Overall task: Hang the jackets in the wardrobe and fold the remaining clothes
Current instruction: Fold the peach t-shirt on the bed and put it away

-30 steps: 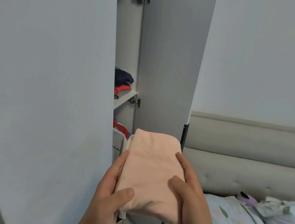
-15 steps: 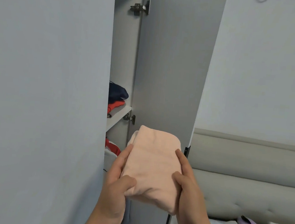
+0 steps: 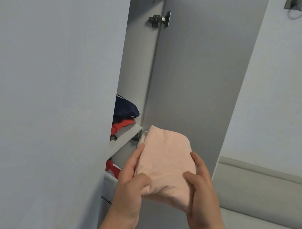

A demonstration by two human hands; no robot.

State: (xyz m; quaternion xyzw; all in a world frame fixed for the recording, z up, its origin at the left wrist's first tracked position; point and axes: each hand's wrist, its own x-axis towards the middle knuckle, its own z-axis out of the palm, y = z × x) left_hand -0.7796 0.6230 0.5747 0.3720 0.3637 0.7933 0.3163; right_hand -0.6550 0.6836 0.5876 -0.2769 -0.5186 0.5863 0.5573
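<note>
folded pink garment [image 3: 166, 163] was held in mid-air between both hands, in front of the open wardrobe door [image 3: 195, 81]. left hand [image 3: 131, 184] gripped its left edge, thumb on top, fingers underneath. right hand [image 3: 201, 188] clasped its right edge likewise. just left of the garment, the shelf [image 3: 124, 139] carried a navy garment [image 3: 126, 107] over a red one [image 3: 121, 125].

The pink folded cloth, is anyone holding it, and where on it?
Yes. The left hand grips the folded pink cloth along its left edge, the right hand along its right edge, thumbs on top.
</note>
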